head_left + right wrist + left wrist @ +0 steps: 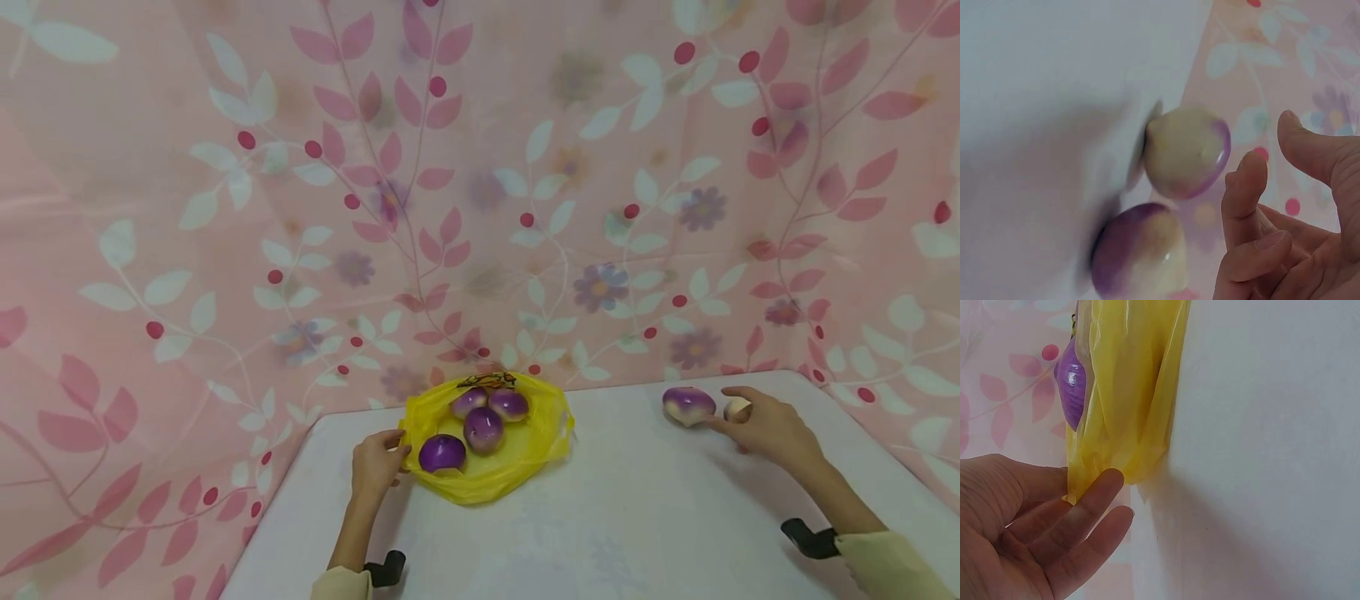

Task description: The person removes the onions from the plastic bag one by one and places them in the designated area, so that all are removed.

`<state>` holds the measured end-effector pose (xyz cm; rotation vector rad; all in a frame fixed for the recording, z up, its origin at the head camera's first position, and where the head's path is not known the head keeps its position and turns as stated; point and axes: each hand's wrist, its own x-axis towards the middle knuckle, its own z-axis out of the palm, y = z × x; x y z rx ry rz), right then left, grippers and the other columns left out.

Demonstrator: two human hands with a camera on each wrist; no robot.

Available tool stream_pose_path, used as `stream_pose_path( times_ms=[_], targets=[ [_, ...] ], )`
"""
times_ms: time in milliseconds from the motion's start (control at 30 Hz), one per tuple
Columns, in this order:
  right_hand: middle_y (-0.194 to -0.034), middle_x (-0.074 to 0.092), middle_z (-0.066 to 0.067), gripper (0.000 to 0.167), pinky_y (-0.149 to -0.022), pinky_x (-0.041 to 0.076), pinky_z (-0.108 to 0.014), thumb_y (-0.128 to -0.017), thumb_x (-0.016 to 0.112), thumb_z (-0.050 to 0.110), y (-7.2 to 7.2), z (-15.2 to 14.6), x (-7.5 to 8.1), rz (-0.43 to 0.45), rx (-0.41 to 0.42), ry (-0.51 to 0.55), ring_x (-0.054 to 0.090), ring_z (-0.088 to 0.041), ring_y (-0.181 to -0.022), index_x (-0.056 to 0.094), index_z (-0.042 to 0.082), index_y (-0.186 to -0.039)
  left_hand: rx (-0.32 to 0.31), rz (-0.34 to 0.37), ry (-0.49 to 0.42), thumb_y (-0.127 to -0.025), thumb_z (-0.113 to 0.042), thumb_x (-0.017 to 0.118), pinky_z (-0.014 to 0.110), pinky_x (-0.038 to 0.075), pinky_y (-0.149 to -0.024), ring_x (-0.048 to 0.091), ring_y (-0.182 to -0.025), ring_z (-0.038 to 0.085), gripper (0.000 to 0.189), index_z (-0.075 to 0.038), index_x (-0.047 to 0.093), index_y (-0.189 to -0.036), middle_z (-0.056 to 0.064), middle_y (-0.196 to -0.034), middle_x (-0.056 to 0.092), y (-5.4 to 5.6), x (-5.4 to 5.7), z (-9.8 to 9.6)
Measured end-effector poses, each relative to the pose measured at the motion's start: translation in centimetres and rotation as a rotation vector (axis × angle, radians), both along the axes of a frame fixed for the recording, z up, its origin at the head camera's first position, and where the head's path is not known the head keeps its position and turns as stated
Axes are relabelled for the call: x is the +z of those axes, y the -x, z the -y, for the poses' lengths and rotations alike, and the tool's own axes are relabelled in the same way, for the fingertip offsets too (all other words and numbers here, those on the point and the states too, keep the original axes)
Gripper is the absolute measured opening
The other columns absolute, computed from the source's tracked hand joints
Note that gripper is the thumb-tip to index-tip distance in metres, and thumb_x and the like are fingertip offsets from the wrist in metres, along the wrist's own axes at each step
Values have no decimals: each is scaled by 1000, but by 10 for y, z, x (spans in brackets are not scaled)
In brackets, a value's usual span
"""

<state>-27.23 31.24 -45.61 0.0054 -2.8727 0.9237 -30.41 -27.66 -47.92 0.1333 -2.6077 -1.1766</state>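
Note:
My left hand (373, 465) pinches the left rim of a yellow plastic bag (495, 490) between thumb and fingers; the left wrist view has the bag (1129, 394) hanging down to those fingertips. Inside the bag's mouth sit several purple turnips, among them a dark purple one (442, 454) and a paler one (483, 429). Far to the right, my right hand (776, 432) hovers at two more turnips, thumb and fingers apart. One is a purple-and-white turnip (687, 406); the other, a mostly white turnip (737, 408), is partly hidden by the hand. The right wrist view catches both turnips (1188, 152) beside the fingers.
A white-covered table (600, 508) carries everything. Behind it rises a pink floral cloth (480, 208), close to the table's back edge. Black wrist mounts (810, 540) are on both forearms. Between the bag and the loose turnips lies a stretch of white tabletop.

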Motion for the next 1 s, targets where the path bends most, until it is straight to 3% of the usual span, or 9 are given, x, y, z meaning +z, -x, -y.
stream_pose_path(
  times_ms=[167,333,733,1000],
  targets=[
    [-87,71,-4,82,-59,50,-32,-94,76,51,0,23,4,3,37,37,68,-16,-63,50,-5,-148,0,5,-1,-95,-6,75,29,59,-46,76,-61,25,36,6,72,-129,30,-118,75,0,2,-2],
    [-78,68,-2,85,-57,49,-31,-93,75,57,1,45,5,-6,76,80,67,-18,-62,51,-2,-150,1,-1,-2,-95,-6,75,27,58,-46,75,-58,21,35,5,73,-128,29,-118,76,-1,4,-3],
    [-78,70,2,77,-53,49,-27,-91,82,45,14,95,0,-87,164,115,66,-13,-55,57,-4,-145,5,6,2,-95,-6,75,26,57,-46,76,-61,24,36,6,72,-129,30,-120,75,-2,5,-4],
    [-83,73,1,73,-51,51,-28,-90,84,43,21,134,-4,-65,188,174,68,-15,-55,59,1,-144,1,12,-4,-95,-6,75,27,58,-47,78,-66,30,37,6,72,-130,31,-121,74,-2,5,-6]
  ],
)
